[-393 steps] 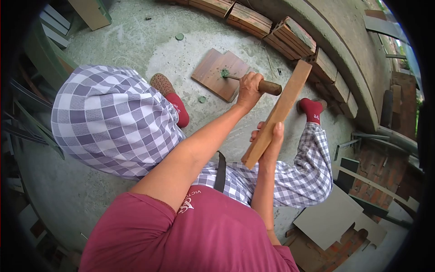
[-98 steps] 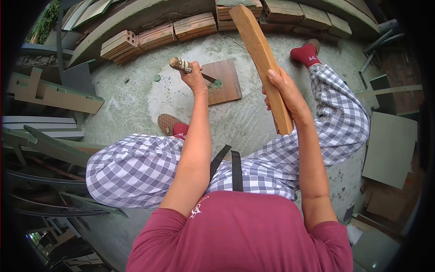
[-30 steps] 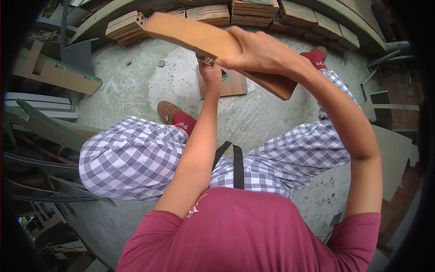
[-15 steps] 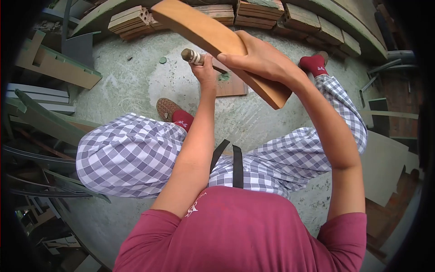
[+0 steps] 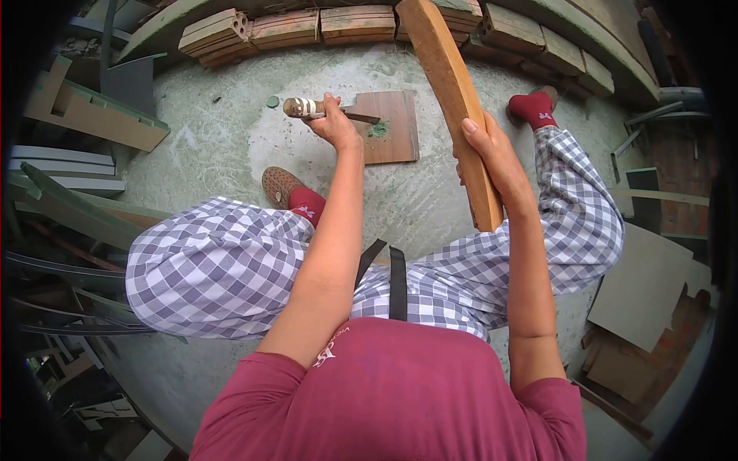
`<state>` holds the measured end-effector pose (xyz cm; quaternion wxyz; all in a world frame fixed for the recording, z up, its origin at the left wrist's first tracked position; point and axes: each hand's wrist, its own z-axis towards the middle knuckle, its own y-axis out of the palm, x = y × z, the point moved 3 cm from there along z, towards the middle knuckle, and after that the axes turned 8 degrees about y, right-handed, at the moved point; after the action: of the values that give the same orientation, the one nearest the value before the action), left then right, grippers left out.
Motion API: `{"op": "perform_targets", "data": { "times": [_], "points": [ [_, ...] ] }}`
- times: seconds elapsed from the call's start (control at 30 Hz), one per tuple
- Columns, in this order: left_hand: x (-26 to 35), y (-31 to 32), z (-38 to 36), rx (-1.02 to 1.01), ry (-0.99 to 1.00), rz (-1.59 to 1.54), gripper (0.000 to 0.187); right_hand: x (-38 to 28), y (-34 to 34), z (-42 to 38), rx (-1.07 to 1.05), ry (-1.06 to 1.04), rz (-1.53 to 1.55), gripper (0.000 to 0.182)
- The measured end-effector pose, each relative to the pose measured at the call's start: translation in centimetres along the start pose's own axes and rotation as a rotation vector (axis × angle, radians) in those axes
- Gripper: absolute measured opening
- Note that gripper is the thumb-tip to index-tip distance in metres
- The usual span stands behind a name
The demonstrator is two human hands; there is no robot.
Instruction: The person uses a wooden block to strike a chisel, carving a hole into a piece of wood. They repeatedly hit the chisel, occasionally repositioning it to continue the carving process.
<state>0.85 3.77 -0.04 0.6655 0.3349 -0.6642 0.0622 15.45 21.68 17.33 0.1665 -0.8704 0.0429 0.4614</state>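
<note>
My left hand (image 5: 337, 127) is closed around a chisel (image 5: 304, 108). Its wooden handle, wrapped with white bands, sticks out to the left, and its dark flat blade points right. Below the blade lies a brown wooden board (image 5: 401, 127) on the floor, with a green patch (image 5: 377, 129) on it. In my right hand (image 5: 496, 157) is a thick, slightly curved wooden bar (image 5: 442, 65), gripped near its lower end. The bar stands out upward and to the left, apart from the chisel and the board.
Stacked bricks (image 5: 357, 25) line the curved wall at the back. Boards and strips (image 5: 100, 119) crowd the left side. A pale sheet (image 5: 642, 284) and more scraps lie at right. My feet (image 5: 284, 188) are on either side of the board. A small green disc (image 5: 273, 101) lies on the floor.
My right hand has swung right and down, turning the wooden bar more upright and showing another face. My left hand has shifted slightly left with the chisel, uncovering more of the board.
</note>
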Motion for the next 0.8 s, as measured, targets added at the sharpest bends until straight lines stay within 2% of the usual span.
{"op": "perform_targets", "data": {
  "times": [0.27, 0.37, 0.43, 0.5, 0.67, 0.8],
  "points": [
    [-0.4, 0.2, -0.9, -0.079, 0.065, 0.072, 0.059, -1.6, -0.2, -0.7, 0.042, -0.052, -0.067, 0.069],
    [-1.7, -0.1, -0.6, -0.093, 0.123, 0.121, 0.058, -3.4, -0.2, -1.1, 0.045, -0.034, -0.108, 0.079],
    [-1.1, 0.1, -0.7, -0.099, 0.170, 0.167, 0.057, -4.9, 0.1, -1.3, 0.046, -0.111, -0.158, 0.082],
    [-1.1, 0.1, -1.1, -0.088, 0.117, 0.074, 0.056, -5.9, 0.4, -1.2, 0.042, -0.134, -0.166, 0.082],
    [-0.8, -0.1, -1.3, -0.114, 0.104, 0.105, 0.058, -8.5, 1.3, -1.4, 0.026, -0.208, -0.229, 0.083],
    [-1.2, -0.1, -1.3, -0.115, 0.115, 0.198, 0.062, -11.7, 2.3, -2.0, 0.044, -0.396, -0.239, 0.083]
  ]
}}
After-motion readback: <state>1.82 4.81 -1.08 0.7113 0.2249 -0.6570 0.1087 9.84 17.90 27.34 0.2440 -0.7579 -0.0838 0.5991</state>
